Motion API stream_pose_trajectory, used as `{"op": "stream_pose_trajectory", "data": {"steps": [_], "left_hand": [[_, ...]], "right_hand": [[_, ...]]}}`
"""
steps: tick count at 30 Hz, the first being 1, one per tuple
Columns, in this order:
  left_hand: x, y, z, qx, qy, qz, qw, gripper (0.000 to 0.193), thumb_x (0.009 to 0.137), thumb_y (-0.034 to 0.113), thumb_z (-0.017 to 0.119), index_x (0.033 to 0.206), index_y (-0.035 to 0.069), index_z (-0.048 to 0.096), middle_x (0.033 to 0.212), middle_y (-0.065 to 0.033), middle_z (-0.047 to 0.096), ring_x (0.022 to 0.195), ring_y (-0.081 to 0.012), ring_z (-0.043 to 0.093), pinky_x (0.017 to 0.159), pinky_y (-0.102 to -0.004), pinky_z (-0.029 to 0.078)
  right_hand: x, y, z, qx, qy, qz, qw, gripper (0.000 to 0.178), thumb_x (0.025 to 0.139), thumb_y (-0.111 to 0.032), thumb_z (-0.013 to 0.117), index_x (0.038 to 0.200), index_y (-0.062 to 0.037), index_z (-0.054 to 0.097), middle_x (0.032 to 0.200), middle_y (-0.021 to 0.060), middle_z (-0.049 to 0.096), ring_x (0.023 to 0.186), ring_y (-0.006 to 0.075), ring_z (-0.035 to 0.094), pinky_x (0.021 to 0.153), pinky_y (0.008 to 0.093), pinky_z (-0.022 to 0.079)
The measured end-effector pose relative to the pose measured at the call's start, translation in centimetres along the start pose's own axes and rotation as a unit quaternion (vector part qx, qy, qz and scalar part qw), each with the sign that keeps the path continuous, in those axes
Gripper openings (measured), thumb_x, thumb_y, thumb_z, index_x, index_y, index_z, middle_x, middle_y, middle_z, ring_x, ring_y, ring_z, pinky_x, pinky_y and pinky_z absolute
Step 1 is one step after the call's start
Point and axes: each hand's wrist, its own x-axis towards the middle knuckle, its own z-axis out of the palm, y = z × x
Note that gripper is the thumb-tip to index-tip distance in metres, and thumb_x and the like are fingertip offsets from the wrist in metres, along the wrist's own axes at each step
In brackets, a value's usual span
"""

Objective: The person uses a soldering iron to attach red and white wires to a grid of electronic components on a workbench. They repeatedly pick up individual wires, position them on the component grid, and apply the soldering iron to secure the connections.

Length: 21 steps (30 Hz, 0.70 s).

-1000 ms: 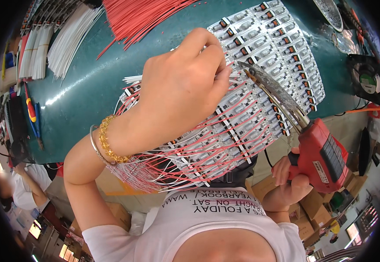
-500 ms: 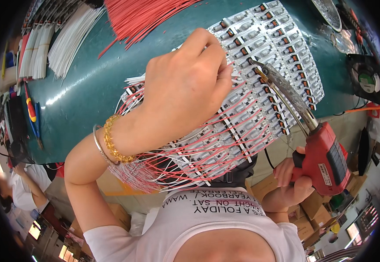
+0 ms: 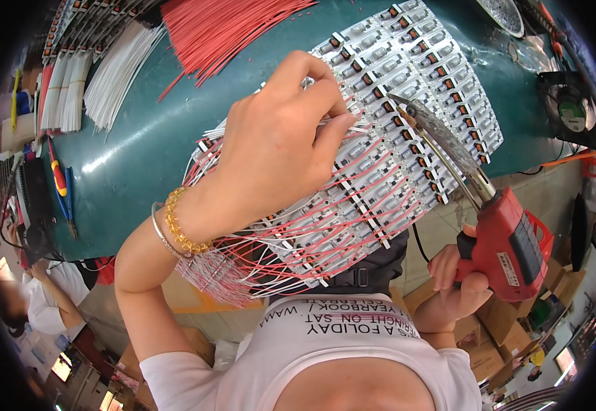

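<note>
The sheet of circuit boards (image 3: 407, 79) lies on the green counter (image 3: 140, 178), overhanging its edge toward me, my left hand (image 3: 281, 137) above it pinching what looks like white wire (image 3: 358, 128), my right hand (image 3: 459, 277) wrapped around the red soldering gun (image 3: 510, 240).

The left hand (image 3: 281, 130) pinches white wire (image 3: 359, 127) over circuit boards (image 3: 418, 85); the right hand (image 3: 459, 282) grips a soldering gun (image 3: 505, 248).

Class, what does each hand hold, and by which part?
Right hand: the red soldering gun, by its handle. Left hand: apparently a thin wire; exactly where is hidden.
</note>
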Motion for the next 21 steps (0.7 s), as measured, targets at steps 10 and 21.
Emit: {"op": "stream_pose_trajectory", "data": {"steps": [10, 21], "left_hand": [[-0.1, 0.5, 0.3, 0.024, -0.013, -0.005, 1.0, 0.009, 0.073, 0.002, 0.065, 0.075, 0.0, 0.057, 0.088, -0.0084, 0.057, 0.065, -0.0203, 0.058, 0.055, -0.0278, 0.048], [-0.1, 0.5, 1.1, 0.039, 0.025, -0.02, 0.999, 0.01, 0.07, 0.002, 0.065, 0.071, 0.001, 0.055, 0.084, -0.0062, 0.057, 0.065, -0.0206, 0.058, 0.055, -0.0285, 0.047]], "right_hand": [[-0.9, 0.5, -0.4, 0.01, 0.042, -0.003, 0.999, 0.077, 0.081, -0.053, 0.055, 0.119, 0.012, 0.036, 0.045, -0.0013, 0.041, 0.034, 0.0089, 0.038, 0.037, 0.0224, 0.034], [-0.9, 0.0, -0.5, -0.009, 0.012, 0.055, 0.998, 0.07, 0.079, -0.053, 0.057, 0.107, 0.0089, 0.043, 0.046, 0.0014, 0.043, 0.035, 0.0109, 0.04, 0.039, 0.0239, 0.036]]}}
